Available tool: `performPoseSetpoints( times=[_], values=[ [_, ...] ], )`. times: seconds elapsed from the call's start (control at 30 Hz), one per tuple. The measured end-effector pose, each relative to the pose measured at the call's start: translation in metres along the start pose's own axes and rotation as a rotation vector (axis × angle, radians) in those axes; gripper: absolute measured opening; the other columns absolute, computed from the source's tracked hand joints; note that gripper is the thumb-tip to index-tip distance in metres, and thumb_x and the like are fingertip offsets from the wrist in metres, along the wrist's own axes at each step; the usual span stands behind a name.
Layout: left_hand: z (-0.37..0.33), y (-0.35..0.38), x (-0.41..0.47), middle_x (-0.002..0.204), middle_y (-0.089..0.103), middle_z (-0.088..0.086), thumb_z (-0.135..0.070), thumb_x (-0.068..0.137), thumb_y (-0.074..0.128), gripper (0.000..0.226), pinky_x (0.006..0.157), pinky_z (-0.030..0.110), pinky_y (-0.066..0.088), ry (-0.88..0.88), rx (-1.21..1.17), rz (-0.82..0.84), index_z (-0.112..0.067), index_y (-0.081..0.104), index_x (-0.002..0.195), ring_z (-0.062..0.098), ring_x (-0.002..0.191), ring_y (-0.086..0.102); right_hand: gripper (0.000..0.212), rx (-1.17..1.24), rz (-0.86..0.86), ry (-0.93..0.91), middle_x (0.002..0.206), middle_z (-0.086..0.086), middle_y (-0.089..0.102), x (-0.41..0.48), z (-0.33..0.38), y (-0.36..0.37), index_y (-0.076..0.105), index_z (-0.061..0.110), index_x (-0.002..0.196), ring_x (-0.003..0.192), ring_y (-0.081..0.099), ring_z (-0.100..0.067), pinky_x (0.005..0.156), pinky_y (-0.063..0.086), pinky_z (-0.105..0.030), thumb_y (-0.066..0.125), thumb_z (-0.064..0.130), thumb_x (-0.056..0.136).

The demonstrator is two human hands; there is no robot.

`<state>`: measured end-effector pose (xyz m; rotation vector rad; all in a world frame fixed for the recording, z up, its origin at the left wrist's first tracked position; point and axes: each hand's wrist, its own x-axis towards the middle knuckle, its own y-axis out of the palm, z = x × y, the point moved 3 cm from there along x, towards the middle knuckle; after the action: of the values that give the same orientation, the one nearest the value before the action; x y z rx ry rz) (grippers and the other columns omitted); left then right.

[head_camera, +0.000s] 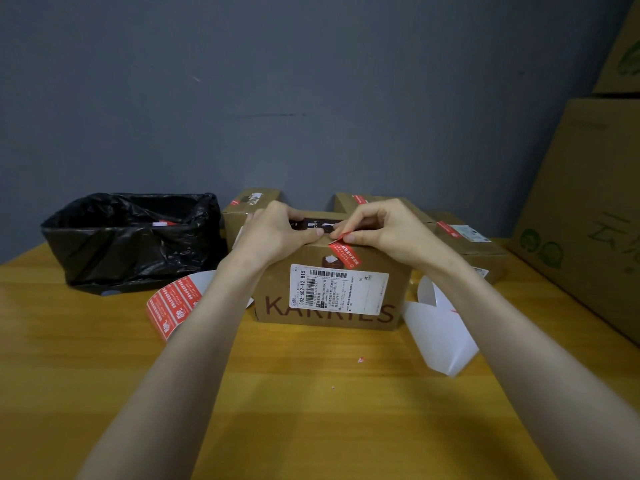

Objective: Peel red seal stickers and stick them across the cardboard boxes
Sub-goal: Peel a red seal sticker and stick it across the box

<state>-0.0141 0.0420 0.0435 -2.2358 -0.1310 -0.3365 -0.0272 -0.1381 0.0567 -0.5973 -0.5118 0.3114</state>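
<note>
Right now the thumb and forefinger of the right hand [388, 230] pinch the upper end of a glossy red seal sticker [343, 252], whose lower part lies slantwise on the front face of the matte cardboard box [273, 282], over its top front edge. The left hand [277, 230] presses on the box top, its thumb flat along that edge just beside the sticker. A white shipping label [339, 289] covers part of the front. The box sits mid-bench [311, 393]; a sheet of red stickers [173, 306] curls at its left, stiff white backing paper [440, 327] at its right. A crinkled black bag [131, 237] fills the far left corner, and the near wooden edge lies open.
</note>
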Motion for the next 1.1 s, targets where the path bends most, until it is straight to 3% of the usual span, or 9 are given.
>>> performPoseSetpoints(
  times=[0.17, 0.37, 0.63, 0.9, 1.1],
  values=[
    [-0.0022, -0.0013, -0.0016, 0.104, 0.069, -0.004, -0.050, 0.079, 0.065, 0.034, 0.089, 0.039, 0.050, 0.002, 0.016, -0.002, -0.033, 0.069, 0.109, 0.019, 0.101, 0.061, 0.005, 0.005, -0.023, 0.015, 0.097, -0.005, 0.072, -0.0005, 0.0002, 0.0012, 0.068, 0.001, 0.086, 0.085, 0.065, 0.000, 0.074, 0.049, -0.009, 0.066, 0.002, 0.083],
    [-0.0036, -0.0020, -0.0034, 0.107, 0.068, -0.002, -0.047, 0.080, 0.066, 0.036, 0.090, 0.038, 0.050, -0.003, 0.022, -0.003, -0.028, 0.069, 0.110, 0.019, 0.102, 0.060, 0.006, 0.034, -0.003, 0.033, 0.093, 0.005, 0.070, -0.0018, 0.0022, 0.0034, 0.063, 0.005, 0.080, 0.085, 0.065, 0.005, 0.070, 0.049, -0.009, 0.066, 0.000, 0.082],
    [0.0020, 0.0013, 0.0006, 0.095, 0.070, -0.004, -0.055, 0.076, 0.064, 0.034, 0.094, 0.044, 0.047, -0.003, 0.008, 0.007, -0.037, 0.070, 0.104, 0.025, 0.104, 0.059, 0.016, 0.042, 0.000, 0.022, 0.088, 0.008, 0.070, -0.0021, 0.0035, 0.0056, 0.057, 0.008, 0.072, 0.085, 0.066, 0.001, 0.075, 0.051, -0.014, 0.066, -0.002, 0.081],
    [-0.0051, 0.0004, -0.0073, 0.121, 0.061, -0.002, -0.063, 0.079, 0.055, 0.052, 0.112, 0.047, 0.020, 0.018, 0.179, -0.066, -0.026, 0.061, 0.115, 0.024, 0.124, 0.045, 0.022, -0.006, -0.078, -0.027, 0.090, -0.002, 0.072, -0.0052, 0.0037, 0.0076, 0.054, 0.011, 0.069, 0.091, 0.068, -0.006, 0.080, 0.054, -0.020, 0.069, -0.002, 0.078],
    [-0.0060, -0.0009, -0.0069, 0.117, 0.063, 0.000, -0.064, 0.078, 0.056, 0.053, 0.112, 0.049, 0.021, 0.031, 0.189, -0.064, -0.025, 0.060, 0.115, 0.023, 0.122, 0.047, 0.030, -0.012, -0.148, -0.068, 0.081, 0.001, 0.072, -0.0095, 0.0031, 0.0069, 0.050, 0.016, 0.064, 0.087, 0.069, -0.007, 0.079, 0.055, -0.026, 0.071, -0.001, 0.076]
  ],
)
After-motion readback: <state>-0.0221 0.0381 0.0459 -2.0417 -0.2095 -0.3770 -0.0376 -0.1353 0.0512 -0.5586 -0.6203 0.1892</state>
